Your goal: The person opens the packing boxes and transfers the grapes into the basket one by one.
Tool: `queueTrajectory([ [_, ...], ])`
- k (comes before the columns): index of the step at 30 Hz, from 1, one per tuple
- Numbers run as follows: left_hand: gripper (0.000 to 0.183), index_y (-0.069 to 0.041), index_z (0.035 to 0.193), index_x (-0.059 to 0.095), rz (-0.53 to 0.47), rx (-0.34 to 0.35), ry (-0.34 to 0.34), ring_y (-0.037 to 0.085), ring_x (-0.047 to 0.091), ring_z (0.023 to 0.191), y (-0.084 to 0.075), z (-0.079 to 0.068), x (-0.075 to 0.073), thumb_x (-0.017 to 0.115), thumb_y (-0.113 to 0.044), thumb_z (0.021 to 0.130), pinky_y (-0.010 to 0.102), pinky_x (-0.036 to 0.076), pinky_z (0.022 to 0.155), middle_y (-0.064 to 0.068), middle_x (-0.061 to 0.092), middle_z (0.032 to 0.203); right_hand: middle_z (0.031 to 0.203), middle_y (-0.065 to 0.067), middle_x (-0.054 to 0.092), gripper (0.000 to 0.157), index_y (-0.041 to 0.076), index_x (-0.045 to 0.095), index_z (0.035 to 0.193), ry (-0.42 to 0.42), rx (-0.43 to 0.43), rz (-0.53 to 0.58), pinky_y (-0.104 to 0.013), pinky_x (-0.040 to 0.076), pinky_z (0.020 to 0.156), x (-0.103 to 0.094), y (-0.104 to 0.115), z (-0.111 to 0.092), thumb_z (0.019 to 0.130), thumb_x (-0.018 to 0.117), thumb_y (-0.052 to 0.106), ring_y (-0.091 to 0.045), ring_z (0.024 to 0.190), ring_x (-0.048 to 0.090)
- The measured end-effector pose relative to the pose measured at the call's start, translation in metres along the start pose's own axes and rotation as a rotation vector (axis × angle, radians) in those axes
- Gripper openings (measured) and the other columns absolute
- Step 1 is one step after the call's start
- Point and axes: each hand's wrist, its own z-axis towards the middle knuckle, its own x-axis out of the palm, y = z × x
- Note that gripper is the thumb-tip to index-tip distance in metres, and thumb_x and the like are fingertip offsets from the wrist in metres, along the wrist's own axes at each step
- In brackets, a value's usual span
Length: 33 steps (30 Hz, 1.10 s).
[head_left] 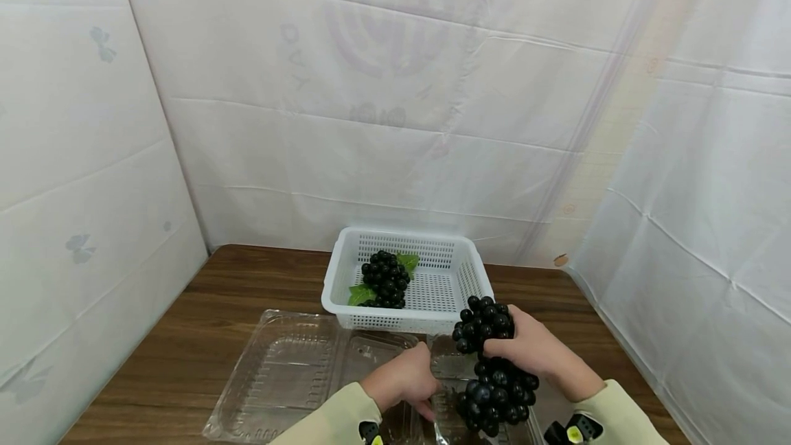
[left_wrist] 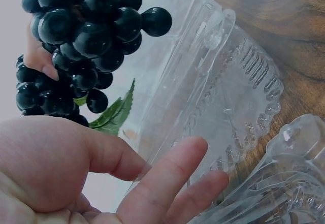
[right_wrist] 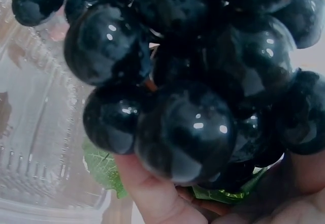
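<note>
My right hand (head_left: 525,349) grips a bunch of dark grapes (head_left: 494,390), its thumb and fingers round the middle. The bunch hangs above a clear plastic container (head_left: 446,366) at the right. In the right wrist view the grapes (right_wrist: 185,132) fill most of the picture, with green leaves (right_wrist: 104,168) behind. My left hand (head_left: 408,376) pinches the near-left edge of that container, thumb on one side and fingers on the other. In the left wrist view the container's ribbed wall (left_wrist: 223,107) stands beyond the fingertips (left_wrist: 195,148), and the held grapes (left_wrist: 91,38) hang above the hand.
A white perforated basket (head_left: 445,287) stands at the back with another grape bunch (head_left: 386,280) and leaves in it. An opened clear clamshell box (head_left: 284,369) lies on the wooden table (head_left: 179,356) at the left. White sheeting (head_left: 371,156) encloses the back and sides.
</note>
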Motion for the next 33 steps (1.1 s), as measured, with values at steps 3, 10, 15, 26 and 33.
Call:
queueTrajectory([
  [3,0.079,0.014,0.155,0.017,0.008,0.008,0.006,0.029,0.072,0.061,0.005,0.005,0.001,0.064,0.005,0.093,0.036,0.062,0.055,0.046,0.029,0.151,0.114,-0.009,0.066,0.058,0.003,0.052,0.126,-0.003,-0.012,-0.007,-0.035,0.054,0.082,-0.004,0.004,0.001,0.079,0.077,0.025,-0.019,0.099,0.061],
  [10,0.083,0.011,0.158,0.015,-0.010,-0.018,0.009,0.029,0.073,0.063,0.010,0.014,0.002,0.065,0.006,0.093,0.037,0.062,0.054,0.043,0.023,0.157,0.124,-0.014,0.065,0.070,0.000,0.047,0.138,-0.004,-0.018,-0.008,-0.041,0.057,0.087,-0.011,0.013,0.005,0.080,0.077,0.026,-0.023,0.105,0.063],
  [15,0.086,0.009,0.159,0.015,-0.010,-0.011,0.014,0.028,0.073,0.063,0.018,0.022,0.002,0.068,0.000,0.092,0.037,0.062,0.055,0.040,0.023,0.160,0.125,-0.016,0.064,0.069,0.001,0.048,0.137,-0.015,-0.041,0.008,-0.039,0.057,0.086,-0.016,0.019,0.009,0.079,0.077,0.024,-0.025,0.105,0.063],
  [26,0.090,0.004,0.161,0.013,-0.049,-0.045,0.031,0.029,0.073,0.066,0.024,0.030,0.001,0.070,-0.002,0.092,0.037,0.063,0.057,0.035,0.014,0.165,0.121,-0.015,0.063,0.064,0.001,0.050,0.134,-0.021,-0.100,-0.022,-0.037,0.057,0.083,-0.029,0.033,0.025,0.081,0.076,0.026,-0.022,0.099,0.063],
  [33,0.102,0.004,0.162,0.011,-0.170,0.004,0.114,0.038,0.074,0.072,0.068,0.080,-0.003,0.079,-0.007,0.087,0.046,0.062,0.057,0.035,0.005,0.166,0.133,-0.018,0.060,0.065,0.003,0.050,0.137,-0.007,-0.095,-0.060,-0.043,0.055,0.089,-0.038,0.042,0.036,0.084,0.074,0.030,-0.027,0.109,0.060],
])
